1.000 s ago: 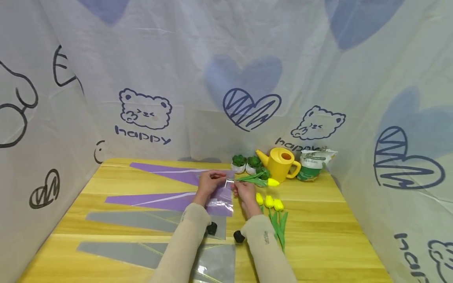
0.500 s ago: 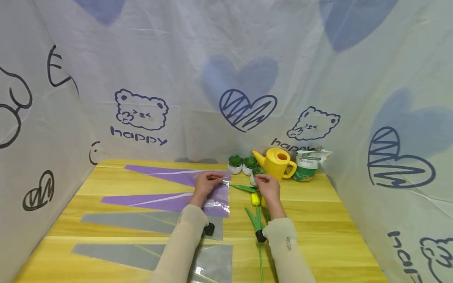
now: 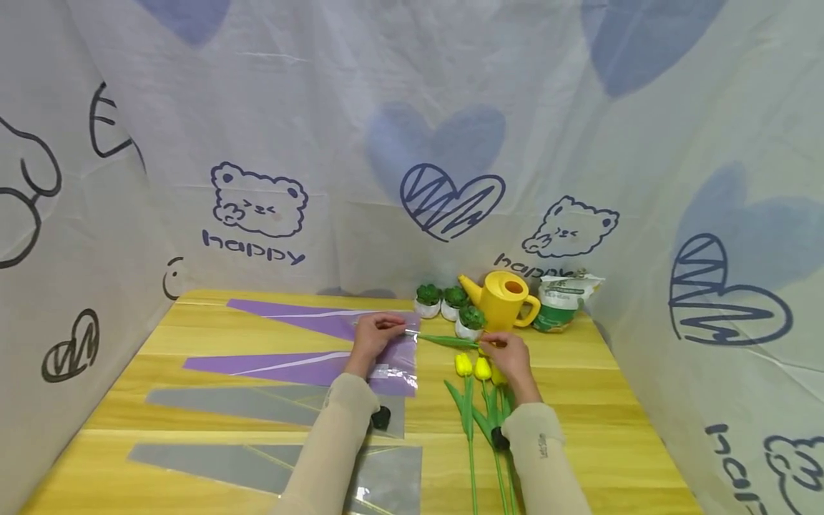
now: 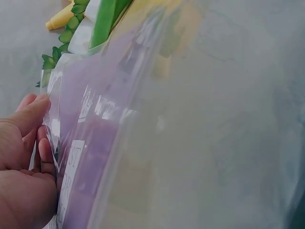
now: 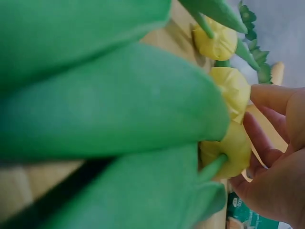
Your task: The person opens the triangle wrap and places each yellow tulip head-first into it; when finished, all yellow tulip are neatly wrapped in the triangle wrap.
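Note:
In the head view my left hand (image 3: 372, 340) pinches the wide, clear end of the upper purple flower sleeve (image 3: 302, 320); the left wrist view shows thumb and fingers on its clear film (image 4: 53, 109). A yellow tulip lies with its green leaf (image 3: 444, 342) between the sleeve's mouth and my right hand, its stem end at the mouth. My right hand (image 3: 511, 359) pinches this tulip at its head, which is mostly hidden by the fingers. Below that hand lie loose tulips with yellow heads (image 3: 463, 365), their leaves filling much of the right wrist view.
A second purple sleeve (image 3: 270, 363) and two grey sleeves (image 3: 257, 402) lie flat on the wooden table (image 3: 605, 429). Small potted succulents (image 3: 428, 299), a yellow watering can (image 3: 505, 300) and a green-and-white bag (image 3: 561, 304) stand at the back. Printed cloth (image 3: 360, 86) surrounds the table.
My right hand has left the tulip's stem by the sleeve mouth and moved right to its head. The left hand keeps its hold on the sleeve.

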`<state>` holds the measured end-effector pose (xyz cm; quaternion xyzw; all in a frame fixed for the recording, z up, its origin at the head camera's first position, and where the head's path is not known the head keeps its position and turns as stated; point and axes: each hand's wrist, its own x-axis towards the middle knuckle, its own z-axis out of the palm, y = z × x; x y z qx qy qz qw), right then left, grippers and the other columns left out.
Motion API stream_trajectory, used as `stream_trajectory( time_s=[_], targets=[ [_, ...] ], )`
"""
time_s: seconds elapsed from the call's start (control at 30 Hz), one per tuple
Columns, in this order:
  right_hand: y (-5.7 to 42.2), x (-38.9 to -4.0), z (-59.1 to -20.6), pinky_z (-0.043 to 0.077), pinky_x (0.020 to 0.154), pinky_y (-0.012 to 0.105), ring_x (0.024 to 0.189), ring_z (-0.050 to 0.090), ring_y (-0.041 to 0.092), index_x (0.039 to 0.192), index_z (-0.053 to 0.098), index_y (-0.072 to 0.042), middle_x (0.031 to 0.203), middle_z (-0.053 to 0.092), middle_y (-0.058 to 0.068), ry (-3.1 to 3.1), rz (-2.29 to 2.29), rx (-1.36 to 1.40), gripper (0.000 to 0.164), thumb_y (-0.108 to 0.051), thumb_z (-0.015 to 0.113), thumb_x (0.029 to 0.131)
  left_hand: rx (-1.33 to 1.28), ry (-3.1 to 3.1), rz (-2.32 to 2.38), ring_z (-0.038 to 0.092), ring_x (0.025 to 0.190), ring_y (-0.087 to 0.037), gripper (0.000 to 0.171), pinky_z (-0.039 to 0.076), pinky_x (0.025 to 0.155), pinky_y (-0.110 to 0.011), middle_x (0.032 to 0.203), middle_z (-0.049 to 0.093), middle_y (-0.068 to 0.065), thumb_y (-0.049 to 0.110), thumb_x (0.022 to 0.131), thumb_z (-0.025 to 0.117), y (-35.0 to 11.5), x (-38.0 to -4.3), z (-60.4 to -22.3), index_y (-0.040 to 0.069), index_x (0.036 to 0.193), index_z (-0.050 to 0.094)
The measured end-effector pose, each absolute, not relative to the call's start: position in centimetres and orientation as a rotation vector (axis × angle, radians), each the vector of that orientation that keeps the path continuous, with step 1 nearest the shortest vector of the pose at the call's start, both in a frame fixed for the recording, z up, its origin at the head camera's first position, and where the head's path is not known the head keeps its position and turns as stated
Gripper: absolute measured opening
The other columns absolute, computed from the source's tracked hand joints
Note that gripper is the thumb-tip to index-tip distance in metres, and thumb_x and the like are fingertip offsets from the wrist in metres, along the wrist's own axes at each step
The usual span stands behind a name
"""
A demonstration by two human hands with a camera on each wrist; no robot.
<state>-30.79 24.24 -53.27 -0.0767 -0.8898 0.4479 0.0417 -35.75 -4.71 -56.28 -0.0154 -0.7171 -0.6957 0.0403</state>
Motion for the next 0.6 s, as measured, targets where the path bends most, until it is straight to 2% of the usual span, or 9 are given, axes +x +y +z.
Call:
stream_trajectory(
  time_s=[0.27, 0.43, 0.6],
  targets=[
    [24.3, -31.6, -54.2, 0.05, 0.098, 0.053, 0.11, 0.063, 0.036, 0.105, 0.08, -0.004, 0.12, 0.074, 0.017, -2.79, 1.227, -0.064, 0.014, -0.006, 0.073, 0.093, -0.03, -2.207, -2.13, 0.07, 0.078, -0.008, 0.016, 0.054, 0.07, -0.018, 0.095, 0.079, -0.016, -0.001, 0.085, 0.083, -4.6, -35.6, -56.4, -0.004, 0.099, 0.079],
    [24.2, -32.2, -54.0, 0.052, 0.091, 0.051, 0.099, 0.065, 0.034, 0.097, 0.082, -0.006, 0.109, 0.076, 0.015, -2.832, 1.057, 0.038, 0.009, -0.009, 0.077, 0.091, -0.009, -2.231, -2.115, 0.07, 0.078, -0.007, 0.015, 0.055, 0.071, -0.019, 0.095, 0.08, -0.014, 0.001, 0.084, 0.084, -4.6, -35.8, -56.5, -0.001, 0.099, 0.08],
    [23.8, -32.4, -53.9, 0.048, 0.099, 0.054, 0.105, 0.061, 0.037, 0.093, 0.082, -0.005, 0.107, 0.074, 0.015, -2.851, 0.983, 0.092, 0.006, -0.009, 0.077, 0.092, 0.002, -2.245, -2.106, 0.069, 0.077, -0.007, 0.014, 0.055, 0.071, -0.02, 0.093, 0.08, -0.012, 0.002, 0.085, 0.084, -4.6, -35.9, -56.5, 0.0, 0.098, 0.08]
  ],
)
